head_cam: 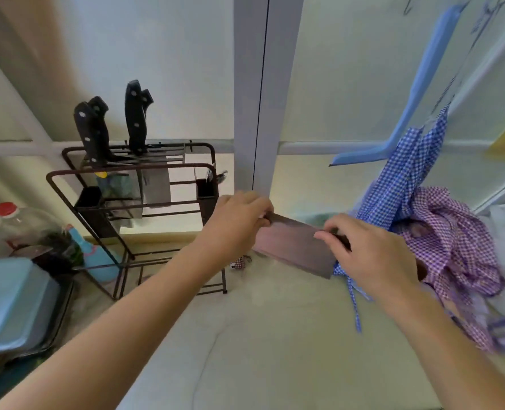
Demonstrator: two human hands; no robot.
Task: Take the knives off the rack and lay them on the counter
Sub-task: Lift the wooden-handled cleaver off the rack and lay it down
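Observation:
A dark wire knife rack [68, 173] stands on the pale counter [269, 344] at the left. Several black-handled knives [93, 134] stand upright in its top slots, blades down. A broad cleaver [292, 245] hangs just above the counter, to the right of the rack. My left hand [239, 217] is closed around the cleaver's handle end, which is hidden inside the fist. My right hand [372, 250] pinches the far end of the blade along its spine. The blade is tilted, its lower edge near the counter.
Blue and purple checked cloths [440, 232] are heaped at the right, close behind my right hand. A pale window post [263, 93] rises behind the cleaver. A light blue tub [11, 303], a red-capped jug [7, 214] and a blue bottle [97, 258] crowd the left.

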